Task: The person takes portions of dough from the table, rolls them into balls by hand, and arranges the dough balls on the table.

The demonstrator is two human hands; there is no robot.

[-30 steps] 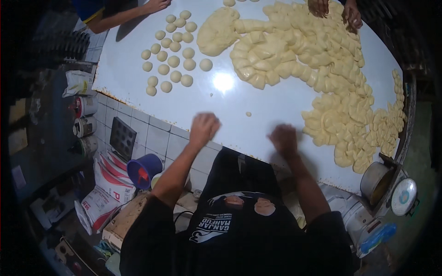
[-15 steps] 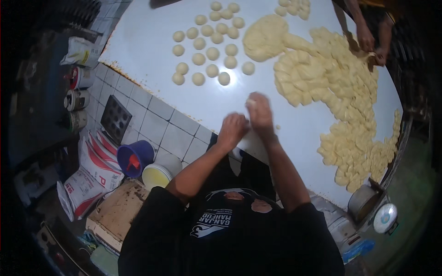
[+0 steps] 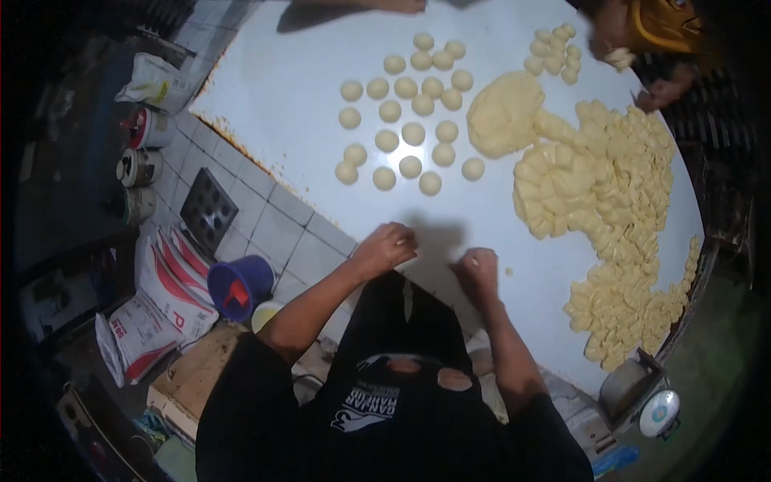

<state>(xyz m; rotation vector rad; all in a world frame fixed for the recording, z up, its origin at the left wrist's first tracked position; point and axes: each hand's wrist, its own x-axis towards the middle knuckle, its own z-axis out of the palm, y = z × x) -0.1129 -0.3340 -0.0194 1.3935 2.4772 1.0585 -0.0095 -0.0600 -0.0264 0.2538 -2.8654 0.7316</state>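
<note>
Both my hands are over the near edge of the white table [image 3: 450,209], a gap between them. My left hand [image 3: 387,249] is curled closed, knuckles up; whatever it may hold is hidden. My right hand [image 3: 479,271] is closed in a fist, its contents also hidden. A tiny dough scrap [image 3: 508,271] lies just right of it. Ahead of my hands, several round dough balls [image 3: 409,166] sit spaced apart. To the right are a smooth dough lump [image 3: 504,116] and a wide spread of overlapping cut dough pieces [image 3: 626,185].
A co-worker's hand [image 3: 662,95] is at the far right edge, near a small cluster of dough balls [image 3: 554,52]. Another person's forearm [image 3: 393,4] reaches in at the top. On the left floor stand a purple bucket [image 3: 253,277], sacks [image 3: 157,321] and a moulded tray [image 3: 209,210].
My hands have drawn apart, the right one moving back toward me. The view has shifted, so the table's contents appear lower and further right. The co-worker's hands have separated.
</note>
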